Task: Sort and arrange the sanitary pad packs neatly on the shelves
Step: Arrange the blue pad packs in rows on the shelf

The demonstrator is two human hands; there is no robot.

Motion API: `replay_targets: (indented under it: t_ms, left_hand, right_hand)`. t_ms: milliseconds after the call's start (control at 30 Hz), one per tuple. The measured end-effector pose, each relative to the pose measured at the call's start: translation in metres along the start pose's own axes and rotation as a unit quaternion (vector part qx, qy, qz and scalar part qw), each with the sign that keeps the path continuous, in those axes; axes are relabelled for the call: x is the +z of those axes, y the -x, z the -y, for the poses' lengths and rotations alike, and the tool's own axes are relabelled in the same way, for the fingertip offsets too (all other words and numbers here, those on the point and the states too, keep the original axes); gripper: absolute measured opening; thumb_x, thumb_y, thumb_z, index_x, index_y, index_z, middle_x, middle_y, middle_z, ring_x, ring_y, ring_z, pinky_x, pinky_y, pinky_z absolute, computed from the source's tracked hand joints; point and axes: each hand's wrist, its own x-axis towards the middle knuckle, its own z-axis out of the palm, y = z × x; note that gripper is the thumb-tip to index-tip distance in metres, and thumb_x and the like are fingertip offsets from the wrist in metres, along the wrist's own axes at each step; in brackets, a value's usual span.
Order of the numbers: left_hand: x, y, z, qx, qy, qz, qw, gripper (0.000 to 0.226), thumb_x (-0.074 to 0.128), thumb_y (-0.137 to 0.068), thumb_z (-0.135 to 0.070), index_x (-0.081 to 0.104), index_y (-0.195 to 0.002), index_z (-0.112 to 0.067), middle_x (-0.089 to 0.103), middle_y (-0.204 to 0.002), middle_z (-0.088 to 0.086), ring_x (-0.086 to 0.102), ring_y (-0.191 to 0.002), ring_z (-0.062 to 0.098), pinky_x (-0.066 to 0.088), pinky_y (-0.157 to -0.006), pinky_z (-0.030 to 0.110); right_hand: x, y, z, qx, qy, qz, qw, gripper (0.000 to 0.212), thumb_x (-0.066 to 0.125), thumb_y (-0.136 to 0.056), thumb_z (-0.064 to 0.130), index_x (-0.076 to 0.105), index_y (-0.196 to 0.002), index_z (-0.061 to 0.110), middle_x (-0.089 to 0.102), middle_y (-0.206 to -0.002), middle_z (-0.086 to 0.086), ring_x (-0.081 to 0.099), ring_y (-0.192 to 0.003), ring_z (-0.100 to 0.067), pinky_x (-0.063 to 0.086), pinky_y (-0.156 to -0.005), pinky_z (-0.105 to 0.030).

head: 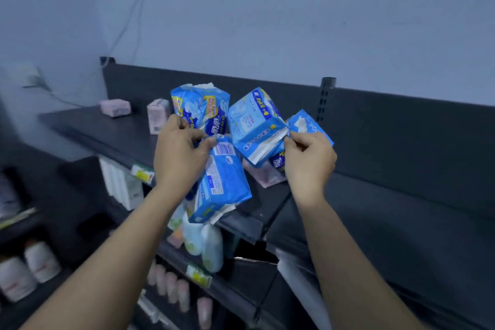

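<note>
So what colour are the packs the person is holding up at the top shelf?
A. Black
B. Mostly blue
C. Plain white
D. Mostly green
B: the left hand grips a blue pack with a barcode label, and the right hand pinches blue packs too; the pink packs lie untouched farther back on the dark shelf.

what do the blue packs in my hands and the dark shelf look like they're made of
Blue packs: thin glossy plastic film, judging by the sheen, crinkles and crimped ends. Dark shelf: probably painted metal with a matte finish; its slotted upright post points that way, though the picture alone cannot confirm it.
</note>
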Motion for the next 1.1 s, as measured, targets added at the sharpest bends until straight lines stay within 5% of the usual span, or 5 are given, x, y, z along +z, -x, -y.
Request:
replay_targets:
  t_ms: [500,700,1100]
  left_hand:
    - [-0.243,0.041,0.198,-0.113,-0.154,-0.099,0.977,0.013,0.076,-0.081,-0.023,0.078,-0.078,-0.01,0.044,-0.08,0.003,0.048,-0.081,0.024,0.032,-0.067,0.03]
    - [-0.317,0.054,0.25,-0.156,-0.212,-0.126,0.956,0.017,0.075,-0.082,-0.027,0.078,-0.082,-0.01,0.045,-0.081,0.003,0.047,-0.085,0.024,0.037,-0.069,0.032]
    - [-0.425,0.044,0.341,-0.195,-0.328,-0.199,0.903,0.019,0.075,-0.082,-0.024,0.077,-0.085,-0.006,0.047,-0.083,0.005,0.047,-0.084,0.022,0.034,-0.067,0.03]
  right_hand:
    - [0.197,0.21,0.136,-0.023,-0.116,0.165,0.979,0.009,0.068,-0.079,0.003,0.077,-0.081,0.006,0.066,-0.084,-0.011,0.057,-0.078,-0.023,0.025,-0.061,-0.019]
    - [0.252,0.273,0.182,-0.036,-0.15,0.234,0.96,0.01,0.068,-0.08,0.002,0.077,-0.083,0.006,0.061,-0.08,-0.005,0.057,-0.074,-0.022,0.031,-0.059,-0.006]
    - [0.365,0.35,0.264,-0.071,-0.206,0.37,0.903,0.011,0.067,-0.086,0.011,0.077,-0.09,0.011,0.057,-0.085,0.004,0.054,-0.076,-0.013,0.031,-0.056,-0.008]
